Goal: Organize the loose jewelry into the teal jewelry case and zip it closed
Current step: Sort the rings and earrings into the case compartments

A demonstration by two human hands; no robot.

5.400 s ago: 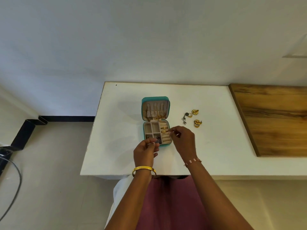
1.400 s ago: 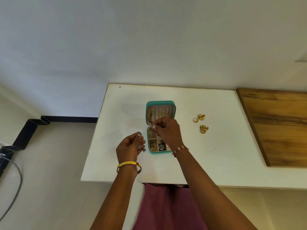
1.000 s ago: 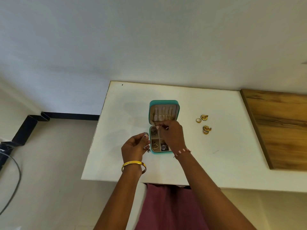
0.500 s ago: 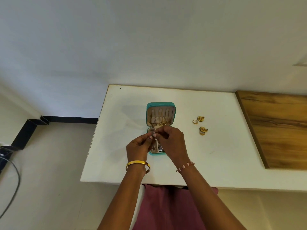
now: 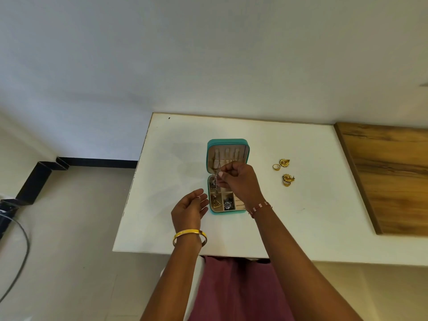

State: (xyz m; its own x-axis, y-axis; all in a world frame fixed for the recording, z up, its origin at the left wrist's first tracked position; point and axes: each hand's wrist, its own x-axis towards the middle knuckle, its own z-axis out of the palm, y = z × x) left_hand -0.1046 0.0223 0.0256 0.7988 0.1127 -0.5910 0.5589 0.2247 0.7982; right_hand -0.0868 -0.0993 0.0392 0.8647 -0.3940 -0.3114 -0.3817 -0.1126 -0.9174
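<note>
Right hand [image 5: 240, 181] pinches a small silver dangling earring [image 5: 216, 179] over the open teal jewelry case [image 5: 228, 177], lid upright, on the white table [image 5: 162, 181]; left hand [image 5: 188, 210] hovers just left, loosely open, empty; three gold pieces [image 5: 284, 171] lie loose well right of the case.

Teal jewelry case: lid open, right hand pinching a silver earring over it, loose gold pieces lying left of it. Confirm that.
One error: the loose gold pieces lie right of the open teal jewelry case, per the head view. The right hand does pinch a silvery dangling earring over it.
</note>
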